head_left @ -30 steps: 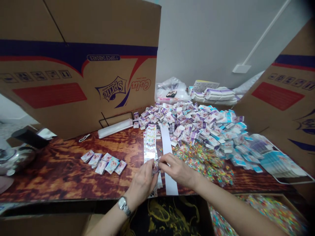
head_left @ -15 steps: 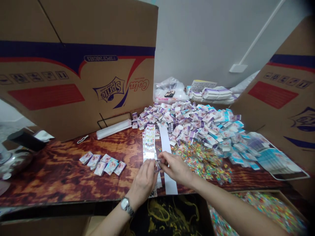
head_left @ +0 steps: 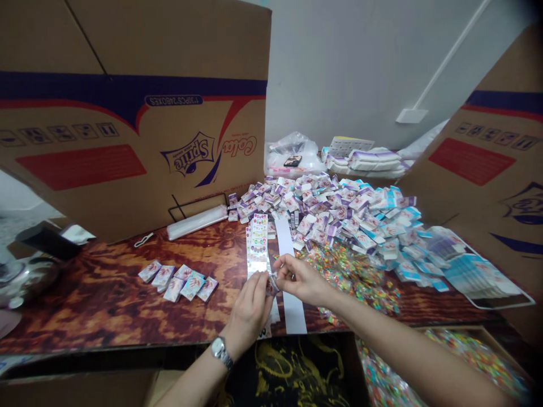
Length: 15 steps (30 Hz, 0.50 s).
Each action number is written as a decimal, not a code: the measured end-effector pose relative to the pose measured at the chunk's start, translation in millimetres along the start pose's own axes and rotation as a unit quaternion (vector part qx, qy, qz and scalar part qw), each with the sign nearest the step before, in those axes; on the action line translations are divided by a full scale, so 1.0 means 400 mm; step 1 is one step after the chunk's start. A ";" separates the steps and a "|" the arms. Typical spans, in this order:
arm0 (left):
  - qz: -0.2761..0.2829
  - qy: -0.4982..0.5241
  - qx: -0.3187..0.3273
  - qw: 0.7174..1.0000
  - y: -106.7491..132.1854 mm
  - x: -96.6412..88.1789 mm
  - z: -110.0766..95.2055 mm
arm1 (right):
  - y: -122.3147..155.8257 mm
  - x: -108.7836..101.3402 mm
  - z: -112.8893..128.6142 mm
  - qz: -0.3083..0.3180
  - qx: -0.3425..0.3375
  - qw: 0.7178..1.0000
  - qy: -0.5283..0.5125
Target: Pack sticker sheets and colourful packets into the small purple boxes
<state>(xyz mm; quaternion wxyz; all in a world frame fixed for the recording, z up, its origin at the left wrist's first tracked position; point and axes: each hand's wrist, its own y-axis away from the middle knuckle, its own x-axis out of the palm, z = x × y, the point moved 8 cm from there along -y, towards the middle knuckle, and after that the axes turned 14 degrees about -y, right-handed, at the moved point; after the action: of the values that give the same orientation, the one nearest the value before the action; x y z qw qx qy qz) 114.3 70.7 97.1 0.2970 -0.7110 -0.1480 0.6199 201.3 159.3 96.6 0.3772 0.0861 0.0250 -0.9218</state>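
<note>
Grasping small carton (head_left: 272,285) near table's (head_left: 106,308) near edge, left hand (head_left: 249,299); right hand (head_left: 302,280) curled at carton's right end, cannot tell whether pinching it; sticker sheets (head_left: 258,237) just beyond, grouped cartons (head_left: 174,289) left, colourful packets (head_left: 360,277) right

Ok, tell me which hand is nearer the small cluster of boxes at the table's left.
Left. The left hand is to the right of the cluster of boxes, not touching it; the right hand is farther right, beyond the left one.
</note>
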 end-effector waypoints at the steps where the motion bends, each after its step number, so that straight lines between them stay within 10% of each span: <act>1: -0.002 -0.004 0.002 1.000 -0.001 -0.001 -0.001 | 0.002 0.004 0.013 0.000 -0.009 0.999 0.032; 9: -0.015 -0.019 0.020 1.000 0.008 0.000 -0.009 | -0.008 -0.013 0.074 -0.010 -0.013 0.958 0.286; 15: 0.054 0.071 0.008 0.996 -0.004 0.009 -0.012 | -0.030 0.006 0.017 0.094 0.050 0.987 0.124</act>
<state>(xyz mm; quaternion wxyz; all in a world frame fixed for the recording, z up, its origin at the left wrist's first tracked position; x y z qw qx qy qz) 120.0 73.0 95.3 0.2790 -0.7577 -0.0831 0.5841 190.4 165.5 102.6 0.4518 0.2202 0.0172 -0.8644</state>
